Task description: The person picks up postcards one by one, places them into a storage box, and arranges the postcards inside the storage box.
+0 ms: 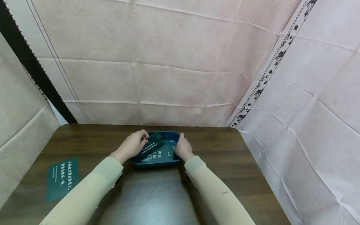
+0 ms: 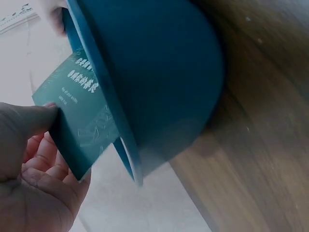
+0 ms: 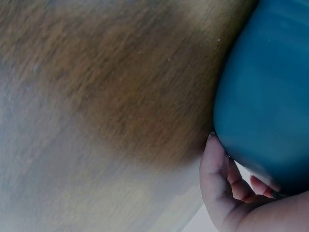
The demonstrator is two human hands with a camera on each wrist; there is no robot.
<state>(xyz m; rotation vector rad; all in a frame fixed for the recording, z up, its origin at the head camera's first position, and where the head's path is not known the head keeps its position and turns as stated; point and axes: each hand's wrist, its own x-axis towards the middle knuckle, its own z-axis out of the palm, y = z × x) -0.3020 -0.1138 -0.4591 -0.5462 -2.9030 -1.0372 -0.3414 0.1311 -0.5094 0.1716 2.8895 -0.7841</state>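
Note:
A dark green card [image 1: 152,145] with white characters is pinched between the thumb and fingers of my left hand [image 1: 134,144]. It slants over the left part of a blue tray [image 1: 157,164]. In the left wrist view the thumb lies on the printed face of the card [image 2: 79,113], whose far part passes behind the tray's rim. Another green printed card [image 1: 166,152] lies inside the tray, partly covered by the held one. My right hand [image 1: 184,148] grips the tray's right side; the right wrist view shows its thumb against the outer wall [image 3: 270,96].
A larger green card [image 1: 62,179] with white characters lies flat on the wooden table [image 1: 219,150] at the left, beside my left sleeve. Pale patterned cloth [image 1: 168,78] hangs behind the table's far edge, with more cloth at both sides.

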